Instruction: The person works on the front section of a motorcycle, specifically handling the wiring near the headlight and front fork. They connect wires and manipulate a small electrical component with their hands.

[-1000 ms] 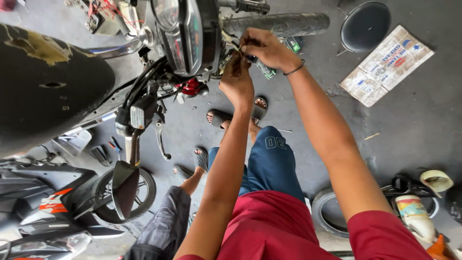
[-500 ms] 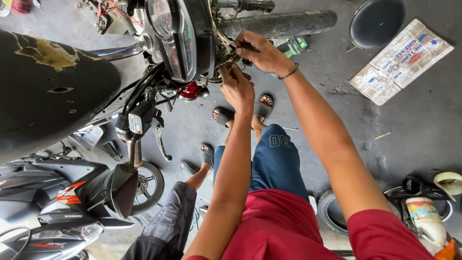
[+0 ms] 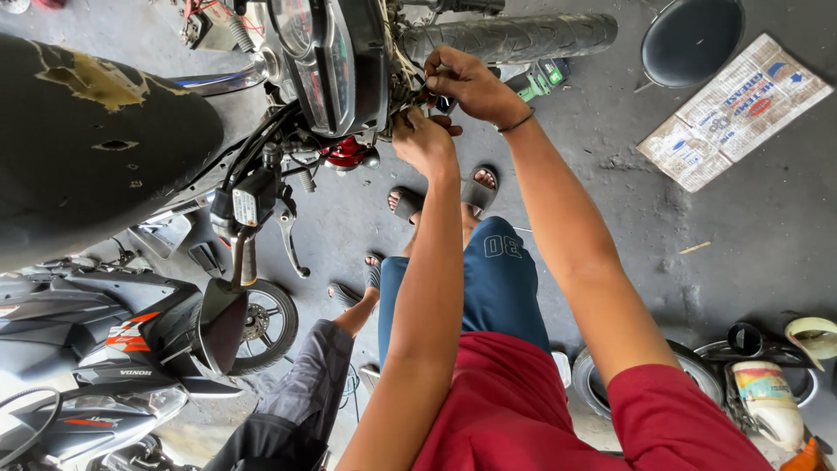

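Note:
A motorcycle stands in front of me, its instrument cluster (image 3: 327,57) facing up. Both my hands work at the wire bundle (image 3: 403,87) behind that cluster. My left hand (image 3: 425,144) is closed around the wires from below. My right hand (image 3: 466,83), with a thin band on the wrist, pinches the same bundle from the upper right. The fingertips of both hands hide what exactly is held. The front tyre (image 3: 514,35) lies just beyond my hands.
Black torn seat (image 3: 87,131) fills the left. A mirror (image 3: 218,323) and brake lever hang below the handlebar. A second motorcycle (image 3: 105,358) stands lower left. Another person's grey-trousered leg (image 3: 296,401) is beside mine. Black stool (image 3: 693,39), flattened sack (image 3: 732,109), floor tyre (image 3: 593,384), cans (image 3: 767,401).
Both hands stay on the wiring behind the cluster. My right hand has shifted slightly up and left along the bundle, and the view has drifted a little.

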